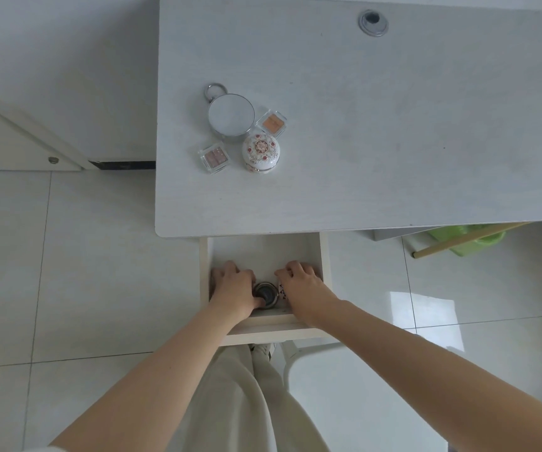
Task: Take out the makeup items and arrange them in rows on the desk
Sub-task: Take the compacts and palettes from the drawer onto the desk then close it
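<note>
Both hands are reaching into the open drawer (315, 256) that is hanging out below the front edge of the desk (393, 158). The left hand (235, 290) is curling its fingers (258, 301) around a dark round jar (265, 294) lying near the drawer's front wall, so this hand is the nearer one. The right hand (302, 288) is lying just right of the jar, fingers bent over a small patterned item (282, 291); whether it is gripping is unclear. On the desk, beyond the drawer, four items are sitting together: a round silver compact (230, 114), an ornate white pot (261, 152) and two small clear palettes (212, 157) (271, 123). No lettering is readable.
</note>
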